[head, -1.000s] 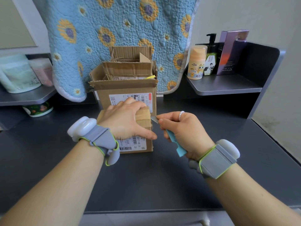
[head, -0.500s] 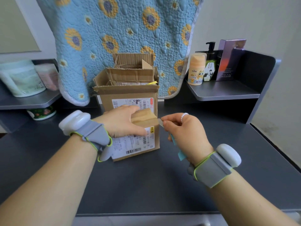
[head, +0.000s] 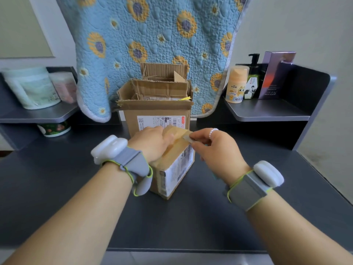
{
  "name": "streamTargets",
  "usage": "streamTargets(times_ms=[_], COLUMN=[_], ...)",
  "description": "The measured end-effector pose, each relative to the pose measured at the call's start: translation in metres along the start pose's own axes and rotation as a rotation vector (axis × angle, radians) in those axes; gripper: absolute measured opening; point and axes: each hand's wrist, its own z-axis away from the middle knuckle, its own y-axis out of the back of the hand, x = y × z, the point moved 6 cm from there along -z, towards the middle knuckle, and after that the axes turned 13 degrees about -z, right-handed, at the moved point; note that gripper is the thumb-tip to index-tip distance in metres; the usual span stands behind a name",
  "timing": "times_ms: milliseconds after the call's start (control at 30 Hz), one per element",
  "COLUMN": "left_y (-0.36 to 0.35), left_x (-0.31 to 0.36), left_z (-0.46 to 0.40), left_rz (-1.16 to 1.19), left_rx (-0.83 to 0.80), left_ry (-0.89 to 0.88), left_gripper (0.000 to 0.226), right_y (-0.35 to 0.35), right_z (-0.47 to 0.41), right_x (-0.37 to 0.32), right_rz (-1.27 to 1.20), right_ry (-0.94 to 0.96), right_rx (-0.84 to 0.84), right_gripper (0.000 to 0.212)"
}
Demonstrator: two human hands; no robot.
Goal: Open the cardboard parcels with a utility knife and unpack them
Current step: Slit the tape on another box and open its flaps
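Small taped parcel [head: 172, 165], seemingly light and stiff, is tilting under the gripping left hand [head: 152, 143]; right hand [head: 214, 150] is pinching the utility knife [head: 188, 139].

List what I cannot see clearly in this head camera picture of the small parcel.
- Utility knife: handle hidden inside the right hand; only the blade tip shows.
- Small parcel: top seam covered by the left hand.
- Open box: contents hidden by its flaps.
- Shipping labels: print too small.

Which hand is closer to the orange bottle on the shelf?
The right hand. The orange bottle stands on the shelf up and to its right, while the left hand rests on the small parcel, farther over to the bottle's left.
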Motion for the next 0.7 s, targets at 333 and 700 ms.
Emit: streamTargets(times_ms=[333,700], left_y=[-0.035,-0.046], left_x=[0.003,0.018], left_z=[-0.001,0.007], left_rz=[0.983,1.409], left_rx=[-0.143,0.001], left_ry=[0.116,0.252], left_gripper=[0.058,0.031], right_y=[0.016,-0.019], right_z=[-0.028,-0.044], right_x=[-0.029,-0.047], right_rz=[0.361,0.772], right_ry=[0.034,0.013], right_rx=[0.008,-0.2], right_gripper=[0.022,0.032])
